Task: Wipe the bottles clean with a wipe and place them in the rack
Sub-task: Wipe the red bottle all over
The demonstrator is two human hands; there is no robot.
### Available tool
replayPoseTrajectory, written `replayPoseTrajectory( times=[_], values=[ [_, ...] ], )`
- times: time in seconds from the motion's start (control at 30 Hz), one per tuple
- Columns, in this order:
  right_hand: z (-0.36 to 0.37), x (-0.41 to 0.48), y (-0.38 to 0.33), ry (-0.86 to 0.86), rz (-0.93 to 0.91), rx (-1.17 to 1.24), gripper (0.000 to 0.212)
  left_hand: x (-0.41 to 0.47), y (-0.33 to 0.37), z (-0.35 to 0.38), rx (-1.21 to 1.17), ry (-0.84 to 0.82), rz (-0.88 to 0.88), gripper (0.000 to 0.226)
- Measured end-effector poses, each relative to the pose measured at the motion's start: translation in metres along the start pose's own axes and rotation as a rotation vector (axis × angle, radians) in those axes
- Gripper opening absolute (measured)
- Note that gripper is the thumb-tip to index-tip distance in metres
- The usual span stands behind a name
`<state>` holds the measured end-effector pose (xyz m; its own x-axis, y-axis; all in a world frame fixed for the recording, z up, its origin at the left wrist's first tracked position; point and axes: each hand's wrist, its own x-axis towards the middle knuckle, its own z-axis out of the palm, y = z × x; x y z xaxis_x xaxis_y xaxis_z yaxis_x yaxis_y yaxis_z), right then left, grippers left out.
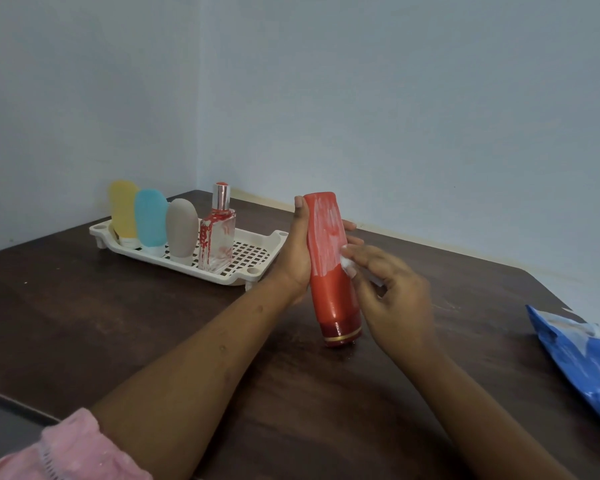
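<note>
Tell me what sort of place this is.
Probably a room in a home, not a workshop: a dark wooden table pushed into a corner of plain blue walls, with a white plastic rack of small toiletry bottles on it.

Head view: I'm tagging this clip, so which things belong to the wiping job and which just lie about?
Job: red bottle, wipe, left hand, right hand, rack, yellow tube, blue tube, grey tube, glass bottle.
Lying about: blue packet, contents unclear.

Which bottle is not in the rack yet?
The red bottle, gripped by the left hand. The yellow, blue, grey and glass bottles stand in the white rack.
</note>
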<state>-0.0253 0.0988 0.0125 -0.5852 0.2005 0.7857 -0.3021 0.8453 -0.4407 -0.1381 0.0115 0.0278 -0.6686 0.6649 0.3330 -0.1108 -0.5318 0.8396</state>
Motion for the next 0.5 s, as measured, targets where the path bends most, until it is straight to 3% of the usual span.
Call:
replayPoseTrajectory(
  times=[0.4,0.5],
  values=[
    [-0.001,-0.0009,-0.0015,-0.029,-0.191,-0.168,0.025,0.0028,-0.0006,0.0,-0.006,-0.002,-0.003,0.085],
    [-0.0021,0.0012,0.0023,0.002,-0.169,-0.146,0.021,0.0025,-0.0017,0.0006,0.005,0.014,0.012,0.084]
  ],
)
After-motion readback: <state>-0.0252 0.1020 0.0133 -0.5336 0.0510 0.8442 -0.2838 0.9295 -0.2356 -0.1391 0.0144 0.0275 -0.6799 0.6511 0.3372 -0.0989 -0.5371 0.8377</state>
